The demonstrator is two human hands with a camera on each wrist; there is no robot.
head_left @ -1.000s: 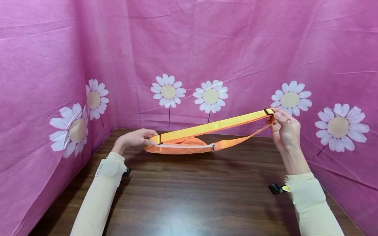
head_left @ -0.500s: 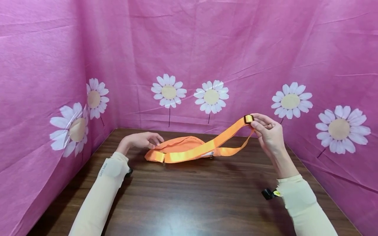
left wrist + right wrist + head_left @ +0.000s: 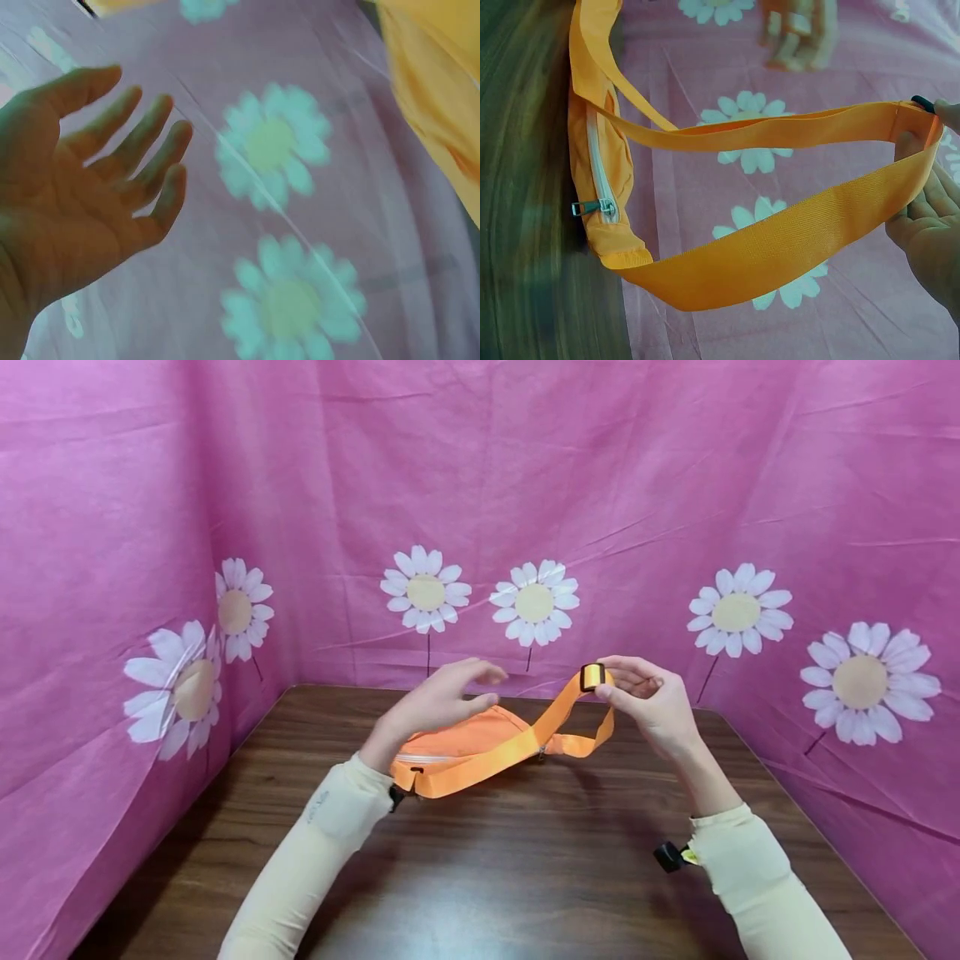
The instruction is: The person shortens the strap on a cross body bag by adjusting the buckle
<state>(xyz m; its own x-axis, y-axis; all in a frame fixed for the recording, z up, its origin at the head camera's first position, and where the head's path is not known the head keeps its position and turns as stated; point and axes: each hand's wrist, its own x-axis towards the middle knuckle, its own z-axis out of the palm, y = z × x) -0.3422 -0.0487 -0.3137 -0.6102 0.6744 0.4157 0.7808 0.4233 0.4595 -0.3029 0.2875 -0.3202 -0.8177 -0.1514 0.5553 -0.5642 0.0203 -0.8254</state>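
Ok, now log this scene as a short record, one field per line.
Left hand: fingers relaxed, holding nothing, close to the bag
Right hand: pinches the strap at its black buckle
Bag: orange, with a white zipper
Strap: orange, partly lifted in a loop
Buckle: black, at the right hand's fingertips
Surface: brown wooden table
Backdrop: pink cloth with white flowers

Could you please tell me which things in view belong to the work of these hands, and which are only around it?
In the work:
- orange bag
- its strap, with black buckle
- right hand, pinching the strap by the buckle
- left hand, holding nothing

Only around it:
- wooden table
- pink flowered cloth behind
- black device at the right wrist
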